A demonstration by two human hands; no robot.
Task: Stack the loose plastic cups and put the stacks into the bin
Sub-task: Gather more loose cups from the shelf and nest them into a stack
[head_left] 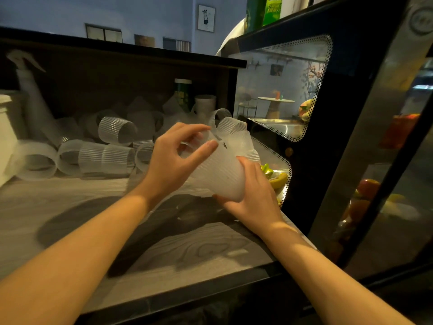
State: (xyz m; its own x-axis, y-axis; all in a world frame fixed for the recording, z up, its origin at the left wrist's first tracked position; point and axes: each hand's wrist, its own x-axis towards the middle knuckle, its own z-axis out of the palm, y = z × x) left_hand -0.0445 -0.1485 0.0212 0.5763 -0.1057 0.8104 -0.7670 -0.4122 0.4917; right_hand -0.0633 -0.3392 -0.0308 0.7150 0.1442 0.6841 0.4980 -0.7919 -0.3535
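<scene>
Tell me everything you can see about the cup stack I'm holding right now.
The cup stack is frosted, translucent plastic with fine vertical ribs, wider at its lower end. It is held tilted above the counter. The right hand grips the wide lower end; the left hand pinches the narrow upper end.

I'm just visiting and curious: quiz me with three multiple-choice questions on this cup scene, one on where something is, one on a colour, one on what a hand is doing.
1. Where do the loose cups lie?
A. on the counter's back part
B. on the floor
C. inside the display case

2. What colour is the spray bottle?
A. red
B. whitish
C. black

3. What is the right hand doing?
A. hanging idle
B. pressing flat on the counter
C. holding the cup stack

Answers: 1 A, they lie piled at the back of the counter. 2 B, it stands pale at the left. 3 C, it grips the wide end while the left hand pinches the narrow end.
</scene>
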